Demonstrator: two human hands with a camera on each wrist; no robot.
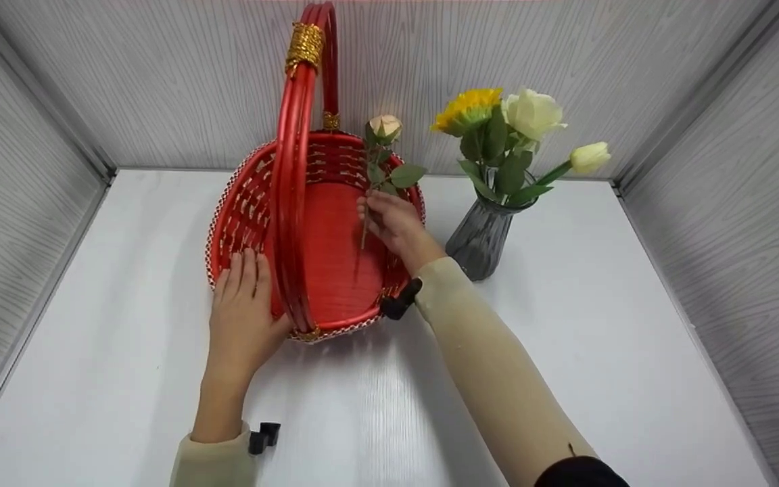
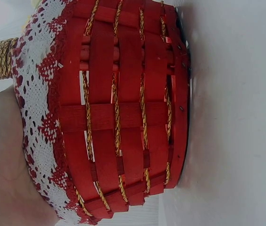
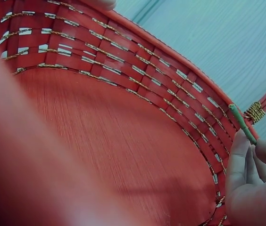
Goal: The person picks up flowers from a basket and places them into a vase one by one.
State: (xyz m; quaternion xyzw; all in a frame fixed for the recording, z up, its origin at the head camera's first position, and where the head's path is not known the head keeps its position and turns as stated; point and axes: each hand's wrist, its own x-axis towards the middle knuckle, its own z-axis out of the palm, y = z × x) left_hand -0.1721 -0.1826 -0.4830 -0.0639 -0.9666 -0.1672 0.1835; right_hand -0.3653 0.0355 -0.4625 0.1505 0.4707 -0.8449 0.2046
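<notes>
My right hand (image 1: 393,220) pinches the stem of a pale peach rose (image 1: 385,128) over the right side of a red woven basket (image 1: 328,270). The rose stands upright, bloom up, its stem end above the basket floor. In the right wrist view the cut end of the green stem (image 3: 242,124) sticks out past the fingertips. My left hand (image 1: 244,318) rests on the basket's near left rim, fingers straight and laid over it, thumb by the handle's base. The left wrist view shows the basket's lace-trimmed outer side (image 2: 114,113) beside that hand.
A tall arched red handle (image 1: 291,182) with gold wrapping spans the basket between my hands. Right of it stands a grey glass vase (image 1: 481,240) with a yellow sunflower (image 1: 468,111), a white rose (image 1: 533,113) and a pale tulip (image 1: 590,157). Grey panels (image 1: 193,67) enclose the white table (image 1: 126,304).
</notes>
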